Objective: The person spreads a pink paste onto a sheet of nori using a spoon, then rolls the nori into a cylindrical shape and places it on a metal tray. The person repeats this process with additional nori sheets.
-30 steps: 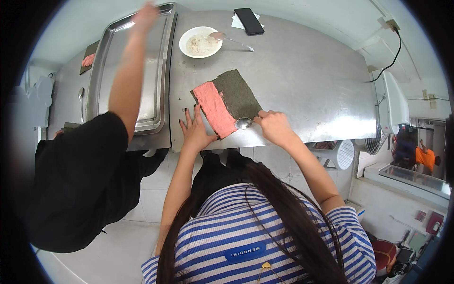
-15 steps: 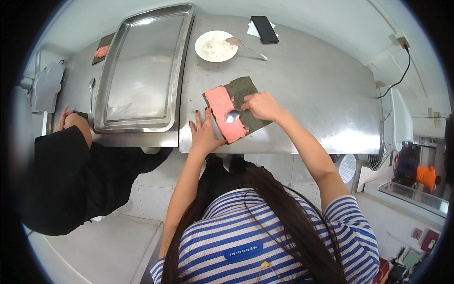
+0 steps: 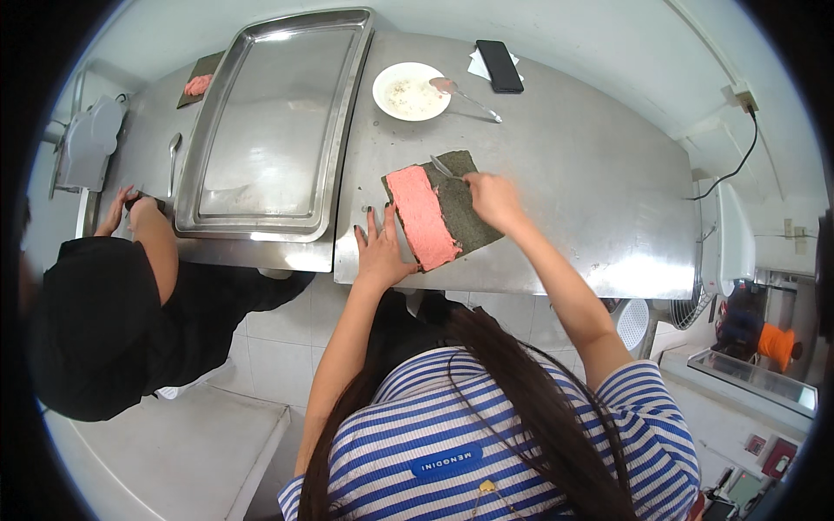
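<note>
A sheet of dark green seaweed (image 3: 472, 229) lies at an angle near the table's front edge. Over its left part is spread a long, fairly even band of pink paste (image 3: 423, 219); the right part is bare. My left hand (image 3: 382, 259) rests beside the sheet's left edge, fingers spread, thumb at its near corner. Closed around a metal spoon (image 3: 444, 168), my right hand (image 3: 495, 204) is over the bare seaweed. The spoon's bowl is near the sheet's far edge, just right of the paste.
Behind the sheet stand a white bowl (image 3: 380, 101) with pale liquid and a pink-smeared spoon (image 3: 474, 105) on its rim. A phone (image 3: 499, 67) lies farther right. On the left are a large metal tray (image 3: 274, 139), another spoon (image 3: 173, 161) and a co-worker's hands (image 3: 130, 211).
My right hand has drawn the spoon off the pink paste, up to the far side of the bare seaweed. The left hand stays beside the sheet. The whole view has shifted slightly.
</note>
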The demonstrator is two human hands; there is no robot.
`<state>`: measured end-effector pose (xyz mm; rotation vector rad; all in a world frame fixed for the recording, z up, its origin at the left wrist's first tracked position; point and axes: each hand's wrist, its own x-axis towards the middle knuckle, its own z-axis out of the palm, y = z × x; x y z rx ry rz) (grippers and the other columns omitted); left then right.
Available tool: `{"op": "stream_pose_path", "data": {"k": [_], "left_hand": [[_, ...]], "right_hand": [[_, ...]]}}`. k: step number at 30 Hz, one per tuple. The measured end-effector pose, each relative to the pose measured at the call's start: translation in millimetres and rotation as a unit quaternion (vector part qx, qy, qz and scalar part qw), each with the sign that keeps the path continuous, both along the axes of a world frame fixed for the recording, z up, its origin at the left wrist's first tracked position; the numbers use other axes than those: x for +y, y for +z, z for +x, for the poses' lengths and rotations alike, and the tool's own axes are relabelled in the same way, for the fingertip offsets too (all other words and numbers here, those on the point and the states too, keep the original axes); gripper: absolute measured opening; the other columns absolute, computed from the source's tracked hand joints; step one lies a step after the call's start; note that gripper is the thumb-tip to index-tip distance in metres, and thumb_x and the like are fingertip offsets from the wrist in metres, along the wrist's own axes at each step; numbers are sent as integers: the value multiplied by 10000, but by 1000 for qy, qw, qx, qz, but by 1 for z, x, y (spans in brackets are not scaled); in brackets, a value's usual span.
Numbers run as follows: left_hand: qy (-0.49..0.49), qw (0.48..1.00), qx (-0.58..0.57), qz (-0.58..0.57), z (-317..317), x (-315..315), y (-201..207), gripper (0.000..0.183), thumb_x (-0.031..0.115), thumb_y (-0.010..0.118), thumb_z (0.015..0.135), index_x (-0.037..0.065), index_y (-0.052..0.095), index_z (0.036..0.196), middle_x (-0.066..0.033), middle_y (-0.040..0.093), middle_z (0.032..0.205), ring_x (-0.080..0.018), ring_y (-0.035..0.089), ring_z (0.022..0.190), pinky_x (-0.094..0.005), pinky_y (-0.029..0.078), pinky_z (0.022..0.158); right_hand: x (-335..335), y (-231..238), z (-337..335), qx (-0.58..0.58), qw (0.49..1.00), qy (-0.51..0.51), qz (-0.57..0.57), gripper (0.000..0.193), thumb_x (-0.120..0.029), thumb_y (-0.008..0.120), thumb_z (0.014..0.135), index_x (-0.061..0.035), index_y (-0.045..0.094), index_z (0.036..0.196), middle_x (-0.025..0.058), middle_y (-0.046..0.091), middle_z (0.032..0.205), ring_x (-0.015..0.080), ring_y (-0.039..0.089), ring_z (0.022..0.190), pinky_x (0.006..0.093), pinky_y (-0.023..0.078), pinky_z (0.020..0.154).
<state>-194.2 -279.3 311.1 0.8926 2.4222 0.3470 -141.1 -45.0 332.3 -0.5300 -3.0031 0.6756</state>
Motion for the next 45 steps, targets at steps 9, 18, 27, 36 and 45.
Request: {"op": "stream_pose_path", "data": {"k": [9,18,27,36,45], "left_hand": [[4,999,-4,35,0,-4,-4,1289,355,845,562,39,-19,1464,-196,325,1466,-406,83,1424,-613,91,1105],[-6,999,-1,51,-1,-8,-9,1269,351,838,574,15,-7,1459,-203,390,1418,-405,72,1423,-623,87,1098],[-9,998,2,64,0,-7,-7,1262,374,840,577,21,14,1464,-192,335,1453,-402,77,1423,-613,75,1106],[-2,998,-19,57,-2,-10,-9,1268,390,841,573,29,18,1468,-186,303,1476,-398,79,1425,-592,62,1117],[-9,997,2,72,-1,-13,-12,1234,381,830,590,-9,45,1458,-182,247,1500,-394,94,1423,-598,95,1112]], "right_hand": [[-95,-7,27,-88,993,-44,61,238,-49,507,818,5,557,1044,215,593,981,400,653,750,463,543,631],[-98,11,9,-36,999,-22,8,190,-43,494,816,12,594,968,216,603,950,408,651,758,477,545,643],[-108,-12,-5,-61,990,-94,87,192,-50,495,815,12,602,961,217,604,949,415,650,750,476,549,656],[-94,20,-23,-18,996,-67,64,175,-57,515,806,48,611,908,227,616,951,399,664,768,461,551,663],[-106,18,-27,-55,998,5,41,282,-44,480,814,-52,657,1033,194,629,941,392,651,798,483,527,684]]}}
